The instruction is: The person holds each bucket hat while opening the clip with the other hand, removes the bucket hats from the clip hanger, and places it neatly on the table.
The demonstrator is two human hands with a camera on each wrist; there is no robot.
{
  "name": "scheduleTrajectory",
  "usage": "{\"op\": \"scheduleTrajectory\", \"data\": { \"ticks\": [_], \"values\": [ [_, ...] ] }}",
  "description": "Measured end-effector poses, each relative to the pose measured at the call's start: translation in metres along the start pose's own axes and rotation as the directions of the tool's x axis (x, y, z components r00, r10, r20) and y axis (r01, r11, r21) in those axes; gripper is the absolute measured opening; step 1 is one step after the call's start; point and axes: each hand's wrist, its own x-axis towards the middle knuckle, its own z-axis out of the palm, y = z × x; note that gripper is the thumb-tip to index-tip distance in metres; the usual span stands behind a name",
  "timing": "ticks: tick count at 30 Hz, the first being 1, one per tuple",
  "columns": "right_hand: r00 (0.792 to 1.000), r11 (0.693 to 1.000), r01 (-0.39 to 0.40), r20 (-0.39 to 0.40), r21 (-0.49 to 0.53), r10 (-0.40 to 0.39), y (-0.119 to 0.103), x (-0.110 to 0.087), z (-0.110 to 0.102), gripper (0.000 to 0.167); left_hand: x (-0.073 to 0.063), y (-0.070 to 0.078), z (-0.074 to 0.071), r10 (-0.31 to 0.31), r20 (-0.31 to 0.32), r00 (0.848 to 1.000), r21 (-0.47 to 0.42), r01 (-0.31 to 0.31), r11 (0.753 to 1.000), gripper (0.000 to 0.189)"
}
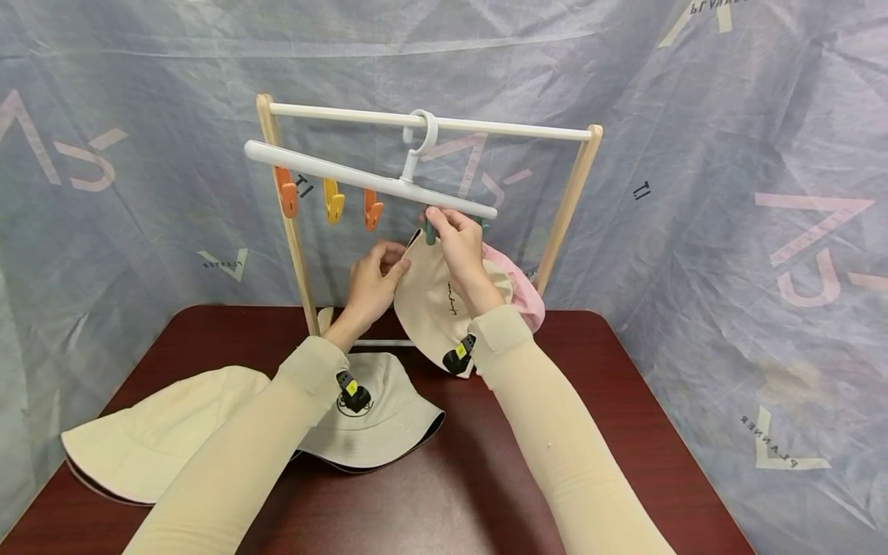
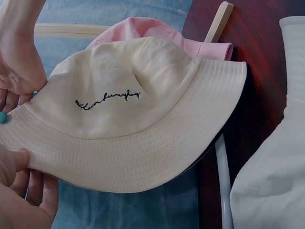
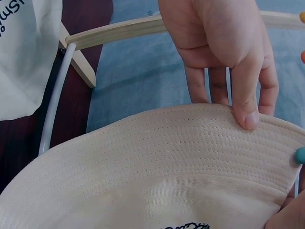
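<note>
A cream bucket hat (image 2: 119, 109) with black script hangs tilted below the white hanger (image 1: 319, 167). My left hand (image 1: 371, 287) pinches its brim, thumb on one face and fingers behind, as the right wrist view shows. My right hand (image 1: 461, 247) holds a green clip (image 1: 431, 231) under the hanger bar. In the right wrist view the tip of that teal-green clip (image 3: 300, 155) lies on the brim's edge. Partly hidden behind the cream hat hangs a pink hat (image 1: 523, 289), near another green clip (image 1: 485, 228).
The hanger hooks over the white rail (image 1: 499, 128) of a wooden rack (image 1: 570, 208). Two orange clips and a yellow clip (image 1: 334, 202) hang along its left half. On the dark red table (image 1: 597, 432) lie a cream hat (image 1: 173, 416) and a pale printed hat (image 1: 381, 416).
</note>
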Motion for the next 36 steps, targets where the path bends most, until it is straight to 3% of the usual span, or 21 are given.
{"op": "scheduleTrajectory", "data": {
  "ticks": [36],
  "values": [
    [0.998, 1.0, -0.011, -0.059, -0.028, 0.009, -0.0001, 0.002, 0.0028, 0.026, -0.0008, -0.0009, 0.0015, -0.008, -0.009, 1.0, 0.021, 0.008, 1.0, 0.025]
  ]
}}
